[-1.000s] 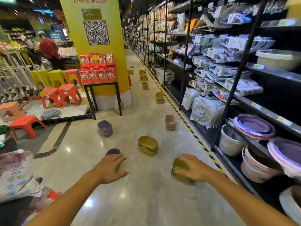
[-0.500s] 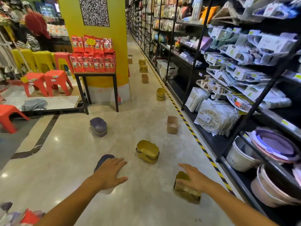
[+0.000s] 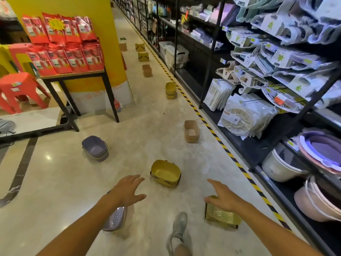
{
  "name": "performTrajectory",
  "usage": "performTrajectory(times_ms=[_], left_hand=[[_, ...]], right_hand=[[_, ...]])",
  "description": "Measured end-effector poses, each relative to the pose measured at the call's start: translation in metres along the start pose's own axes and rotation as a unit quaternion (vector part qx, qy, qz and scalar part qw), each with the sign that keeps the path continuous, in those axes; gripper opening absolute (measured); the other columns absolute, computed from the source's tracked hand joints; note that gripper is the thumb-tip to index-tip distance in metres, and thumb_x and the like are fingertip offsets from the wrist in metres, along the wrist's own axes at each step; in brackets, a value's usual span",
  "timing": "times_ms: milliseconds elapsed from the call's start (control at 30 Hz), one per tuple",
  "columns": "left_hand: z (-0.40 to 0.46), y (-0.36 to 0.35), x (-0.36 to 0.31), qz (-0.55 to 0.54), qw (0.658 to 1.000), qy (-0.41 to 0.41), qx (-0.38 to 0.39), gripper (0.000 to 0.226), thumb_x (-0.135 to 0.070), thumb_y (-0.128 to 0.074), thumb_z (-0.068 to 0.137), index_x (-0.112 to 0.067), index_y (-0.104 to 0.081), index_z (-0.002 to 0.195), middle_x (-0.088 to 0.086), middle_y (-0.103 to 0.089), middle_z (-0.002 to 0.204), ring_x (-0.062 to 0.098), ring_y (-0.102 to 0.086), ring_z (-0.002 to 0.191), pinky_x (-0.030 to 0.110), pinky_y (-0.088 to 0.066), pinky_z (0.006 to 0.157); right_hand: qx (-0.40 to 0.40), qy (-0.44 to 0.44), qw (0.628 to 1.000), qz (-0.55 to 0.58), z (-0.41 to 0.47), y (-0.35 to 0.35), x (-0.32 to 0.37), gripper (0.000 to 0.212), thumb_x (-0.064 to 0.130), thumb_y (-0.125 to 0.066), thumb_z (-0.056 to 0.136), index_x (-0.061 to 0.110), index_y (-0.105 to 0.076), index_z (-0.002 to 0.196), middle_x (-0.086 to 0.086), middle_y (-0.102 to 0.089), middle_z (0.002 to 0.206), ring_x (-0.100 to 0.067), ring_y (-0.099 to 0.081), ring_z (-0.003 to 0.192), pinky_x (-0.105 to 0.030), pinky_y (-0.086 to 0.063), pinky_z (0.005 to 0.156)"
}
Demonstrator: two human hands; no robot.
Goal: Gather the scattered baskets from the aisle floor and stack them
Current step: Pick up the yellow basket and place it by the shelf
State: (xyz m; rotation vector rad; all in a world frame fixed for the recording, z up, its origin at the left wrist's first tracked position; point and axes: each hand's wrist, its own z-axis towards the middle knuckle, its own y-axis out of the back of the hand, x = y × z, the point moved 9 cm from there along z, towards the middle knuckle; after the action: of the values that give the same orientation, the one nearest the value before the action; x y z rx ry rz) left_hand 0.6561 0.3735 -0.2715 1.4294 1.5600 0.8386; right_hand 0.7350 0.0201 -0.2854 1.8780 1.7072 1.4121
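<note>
Right hand (image 3: 224, 197): seen lower right of the frame, fingers straight and spread, laid over the top edge of a yellow slotted basket (image 3: 221, 215); no curl round it can be made out.
Left hand (image 3: 127, 191): seen lower centre, fingers splayed, nothing held, hovering above a lilac perforated basket (image 3: 115, 219) whose contact with the floor cannot be told.
Nearest loose basket: a yellow handled basket (image 3: 165, 172), centre of the frame, just beyond both hands.
Farther baskets: a purple basket (image 3: 96, 148) at centre left, a tan basket (image 3: 191, 131) near the striped floor tape (image 3: 217, 139), more up the aisle.
Handling: thin moulded plastic is judged light, stiff and somewhat slick.
Hold: the rim or wire handle is judged best; nesting by colour is expected.
</note>
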Motion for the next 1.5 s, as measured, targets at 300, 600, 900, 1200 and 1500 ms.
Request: performTrajectory(times_ms=[300, 600, 900, 1200, 1500], left_hand=[[0.212, 0.04, 0.069, 0.004, 0.998, 0.038, 0.052, 0.08, -0.065, -0.046, 0.097, -0.024, -0.022, 0.161, 0.002, -0.015, 0.17, 0.022, -0.018, 0.155, 0.036, -0.015, 0.126], [0.357, -0.015, 0.114, -0.067, 0.986, 0.048, 0.145, 0.086, -0.057, -0.056, 0.096, -0.018, -0.016, 0.162, 0.006, -0.012, 0.17, 0.022, -0.016, 0.156, 0.032, -0.017, 0.124], [0.507, -0.185, 0.2, -0.082, 0.965, 0.056, 0.243, 0.089, -0.051, -0.063, 0.094, -0.018, -0.015, 0.162, 0.004, -0.014, 0.17, 0.023, -0.017, 0.154, 0.035, -0.02, 0.124], [0.639, -0.392, 0.264, -0.158, 0.947, 0.064, 0.271, 0.108, -0.033, -0.082, 0.083, -0.018, -0.011, 0.163, 0.005, -0.016, 0.168, 0.029, -0.02, 0.152, 0.041, -0.026, 0.122], [0.707, -0.486, 0.283, -0.317, 0.92, 0.107, 0.205, 0.141, -0.006, -0.092, 0.069, -0.024, 0.012, 0.161, 0.004, -0.013, 0.169, 0.031, -0.032, 0.148, 0.047, -0.042, 0.112]], right_hand=[[0.024, -0.06, 0.997, 0.046, 0.209, 0.053, -0.026, 0.098, 0.059, -0.065, 0.09, 0.02, -0.011, 0.163, -0.004, -0.016, 0.169, -0.026, -0.019, 0.153, -0.037, -0.024, 0.122], [0.058, -0.168, 0.981, 0.083, 0.329, 0.03, -0.066, 0.1, 0.059, -0.069, 0.087, 0.023, -0.015, 0.162, -0.003, -0.021, 0.167, -0.026, -0.026, 0.151, -0.041, -0.031, 0.121], [0.103, -0.214, 0.968, 0.08, 0.473, -0.11, -0.128, 0.102, 0.056, -0.072, 0.086, 0.024, -0.012, 0.162, -0.002, -0.025, 0.166, -0.023, -0.027, 0.151, -0.037, -0.035, 0.117], [0.1, -0.284, 0.923, 0.238, 0.649, -0.314, -0.203, 0.135, 0.038, -0.091, 0.072, 0.021, 0.008, 0.161, -0.008, -0.017, 0.167, -0.031, -0.026, 0.15, -0.048, -0.034, 0.118], [-0.067, -0.179, 0.897, 0.398, 0.721, -0.388, -0.231, 0.141, -0.03, -0.079, 0.061, 0.009, 0.02, 0.154, 0.002, -0.028, 0.152, -0.005, -0.05, 0.128, -0.028, -0.061, 0.081]])
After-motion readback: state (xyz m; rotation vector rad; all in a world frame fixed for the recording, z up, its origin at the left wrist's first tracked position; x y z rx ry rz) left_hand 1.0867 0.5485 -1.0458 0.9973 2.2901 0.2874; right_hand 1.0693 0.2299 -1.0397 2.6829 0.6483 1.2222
